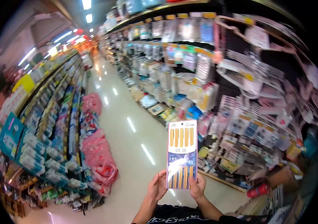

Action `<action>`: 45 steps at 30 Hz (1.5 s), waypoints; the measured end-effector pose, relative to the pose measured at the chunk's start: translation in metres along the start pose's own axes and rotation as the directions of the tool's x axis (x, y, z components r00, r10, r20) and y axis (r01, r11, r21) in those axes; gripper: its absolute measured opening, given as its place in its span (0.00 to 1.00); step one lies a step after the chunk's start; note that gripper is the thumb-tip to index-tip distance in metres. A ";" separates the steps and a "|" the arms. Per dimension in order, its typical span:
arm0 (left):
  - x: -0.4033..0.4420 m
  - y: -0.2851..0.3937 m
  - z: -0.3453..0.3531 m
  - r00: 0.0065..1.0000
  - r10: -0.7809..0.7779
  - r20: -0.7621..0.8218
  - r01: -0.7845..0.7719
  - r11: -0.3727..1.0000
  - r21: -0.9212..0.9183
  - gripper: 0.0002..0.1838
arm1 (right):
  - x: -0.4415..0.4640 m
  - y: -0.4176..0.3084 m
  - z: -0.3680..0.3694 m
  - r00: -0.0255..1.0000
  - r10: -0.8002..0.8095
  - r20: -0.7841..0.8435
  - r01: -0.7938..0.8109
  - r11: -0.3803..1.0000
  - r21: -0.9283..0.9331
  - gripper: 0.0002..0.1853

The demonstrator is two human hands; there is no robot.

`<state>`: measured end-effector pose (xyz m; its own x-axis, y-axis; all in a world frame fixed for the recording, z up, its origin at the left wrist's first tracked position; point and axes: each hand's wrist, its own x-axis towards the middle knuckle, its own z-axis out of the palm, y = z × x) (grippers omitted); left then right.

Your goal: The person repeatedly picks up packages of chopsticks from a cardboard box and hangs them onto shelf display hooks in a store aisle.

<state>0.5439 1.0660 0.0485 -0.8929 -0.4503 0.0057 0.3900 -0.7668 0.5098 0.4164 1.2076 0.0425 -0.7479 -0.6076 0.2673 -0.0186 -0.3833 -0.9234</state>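
A flat pack of chopsticks (pixel 181 155) stands upright in front of me, its printed face towards me. Pale wooden sticks show in its upper and lower windows, and glare covers part of the dark blue middle. My left hand (pixel 157 186) grips the pack's lower left edge; the fingers behind it are hidden. On the lower right corner, my right hand (pixel 197 186) is closed with the thumb on the front. Both hands hold the pack above the aisle floor.
Tall shelves of hanging packaged goods (pixel 189 30) line the right side, with hangers (pixel 250 76) near me. A lower shelf rack (pixel 60 123) runs along the left, with pink plastic bags (pixel 99 156) beside it. A shiny pale floor (pixel 123 138) stretches ahead between them.
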 end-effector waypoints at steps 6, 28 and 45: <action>0.032 0.070 -0.128 0.923 0.098 -0.371 -0.088 0.995 0.042 0.27 | 0.059 0.045 0.098 0.973 0.105 0.205 -0.124 0.989 0.082 0.14; 0.250 0.414 -0.269 0.351 0.788 -0.505 -0.471 0.615 0.633 0.23 | 0.448 0.269 0.414 0.588 0.371 0.719 -0.597 0.798 0.077 0.23; 0.513 0.674 -0.503 0.610 0.449 -0.653 -0.427 0.880 0.207 0.31 | 0.759 0.413 0.671 0.820 0.435 0.371 -0.526 0.829 0.191 0.23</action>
<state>0.4618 0.0885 -0.0376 -0.2225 -0.9176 -0.3294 0.6777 -0.3885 0.6243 0.2858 0.1215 0.0490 -0.3753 -0.9234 -0.0802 0.5045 -0.1310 -0.8534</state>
